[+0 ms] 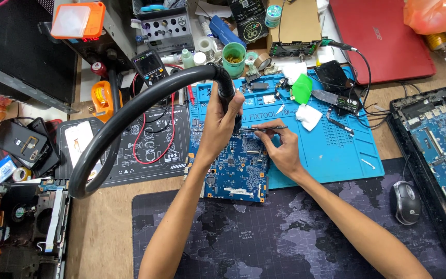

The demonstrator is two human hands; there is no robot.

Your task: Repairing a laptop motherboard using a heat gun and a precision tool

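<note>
We start from the largest item. The blue work mat (336, 150) lies across the bench top, with a dark desk pad (285, 237) printed with a map nearer to us. A thick black hose (130, 111) arcs from the left side of the bench over to the middle. Its end is gripped in our left hand (218, 121), fingers wrapped firmly round the handle, nozzle pointing down.

Below the nozzle lies the blue circuit board (236, 168), flat, resting partly on the mat and partly on the desk pad. Our right hand (280, 147) pinches a slim dark tool (264, 127), apparently tweezers, between thumb and fingertips; the tool lies nearly level, its tip directed leftward at the board's upper edge just beside the nozzle.

We judge the step in hand to be hot-air rework of a small part at that upper edge. We cannot tell whether the tool tip touches the part.

The next move calls for a steady nozzle over the part and a light, level approach of the tool tip, without nudging neighbouring components.
</note>
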